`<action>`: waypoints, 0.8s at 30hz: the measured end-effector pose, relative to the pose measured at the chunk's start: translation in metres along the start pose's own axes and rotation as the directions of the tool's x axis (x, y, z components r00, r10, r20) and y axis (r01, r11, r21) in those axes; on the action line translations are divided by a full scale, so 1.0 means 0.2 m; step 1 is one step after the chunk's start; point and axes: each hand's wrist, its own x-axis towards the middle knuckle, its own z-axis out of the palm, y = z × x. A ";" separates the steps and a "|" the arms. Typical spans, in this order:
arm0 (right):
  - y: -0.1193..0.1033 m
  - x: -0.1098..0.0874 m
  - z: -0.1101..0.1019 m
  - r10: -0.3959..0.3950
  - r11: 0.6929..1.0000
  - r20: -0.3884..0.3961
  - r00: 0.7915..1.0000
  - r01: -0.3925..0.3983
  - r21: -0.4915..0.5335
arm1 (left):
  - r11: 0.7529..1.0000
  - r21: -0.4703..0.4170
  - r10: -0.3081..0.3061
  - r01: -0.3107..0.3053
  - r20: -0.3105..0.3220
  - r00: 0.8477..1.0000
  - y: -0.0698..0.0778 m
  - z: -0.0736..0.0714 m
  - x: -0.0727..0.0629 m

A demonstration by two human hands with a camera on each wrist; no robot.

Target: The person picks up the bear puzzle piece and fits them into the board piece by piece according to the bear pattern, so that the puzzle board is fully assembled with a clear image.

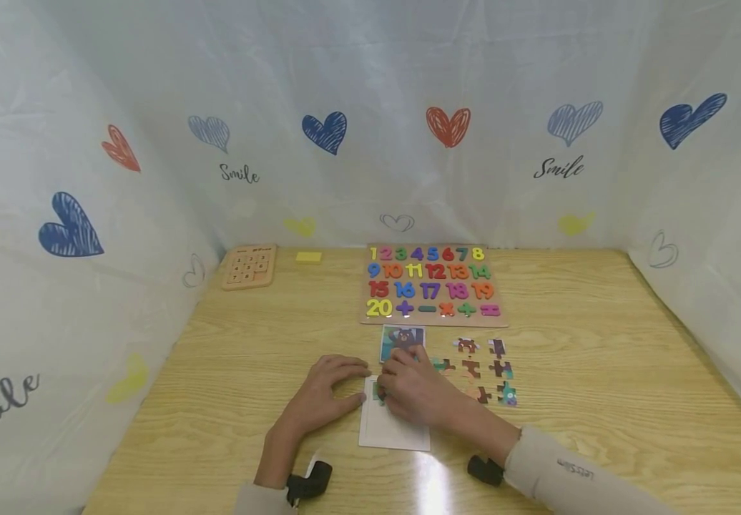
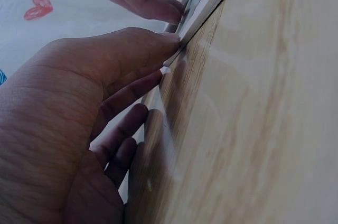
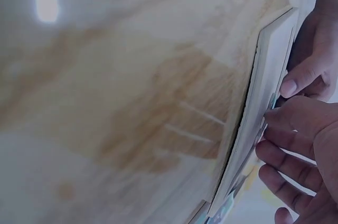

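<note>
A white puzzle board [image 1: 396,433] lies flat in front of me. My left hand [image 1: 324,395] rests at its left side, thumb touching the edge and the other fingers loosely extended by the upper corner. Over the board's upper part, my right hand [image 1: 412,386] has its thumb and forefinger together at a small green and brown puzzle piece [image 1: 380,391]; the fingers hide much of it. The right wrist view shows the right thumb [image 3: 288,114] close over the board's surface. Behind the hand, a bear picture card [image 1: 391,337] is partly covered.
Several loose puzzle pieces [image 1: 502,369] lie in rows right of the board, some behind the right forearm. Farther back stands a colourful number board [image 1: 435,320]. A wooden number slide puzzle [image 1: 249,267] and a yellow block [image 1: 309,257] lie at the back left.
</note>
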 end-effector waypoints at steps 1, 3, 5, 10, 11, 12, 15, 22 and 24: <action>0.00 0.00 0.00 -0.004 1.000 -0.009 1.000 0.004 0.000 | 1.000 -0.001 0.000 0.000 0.001 1.000 0.00 0.00 0.00; 0.00 0.00 0.00 -0.006 1.000 -0.014 1.000 0.006 0.000 | 1.000 -0.002 0.001 -0.001 0.003 1.000 0.00 0.00 0.00; 0.01 0.00 0.01 -0.003 1.000 -0.015 1.000 0.003 -0.001 | 1.000 -0.001 0.001 -0.001 0.005 1.000 0.00 0.01 0.01; 0.01 0.00 0.01 0.000 1.000 -0.022 1.000 0.000 0.003 | 1.000 0.000 -0.001 0.001 0.007 1.000 0.01 0.01 0.01; 0.01 0.00 0.01 0.001 1.000 -0.023 1.000 -0.001 0.005 | 1.000 0.000 -0.001 0.001 0.008 1.000 0.01 0.01 0.01; 0.01 0.00 0.01 0.003 1.000 -0.020 1.000 -0.003 0.011 | 1.000 0.002 -0.001 0.001 0.008 1.000 0.01 0.01 0.02; 0.02 0.00 0.01 0.005 1.000 -0.021 1.000 -0.004 0.030 | 1.000 0.012 -0.002 0.002 0.009 1.000 0.01 0.01 0.02; 0.04 -0.03 -0.02 0.019 0.994 -0.094 0.995 -0.009 0.106 | 1.000 0.021 -0.019 0.019 0.007 1.000 0.01 0.01 0.02; 0.05 -0.04 -0.05 0.039 0.993 -0.082 0.996 -0.030 0.114 | 0.999 0.021 -0.023 0.023 0.009 1.000 0.01 0.01 0.01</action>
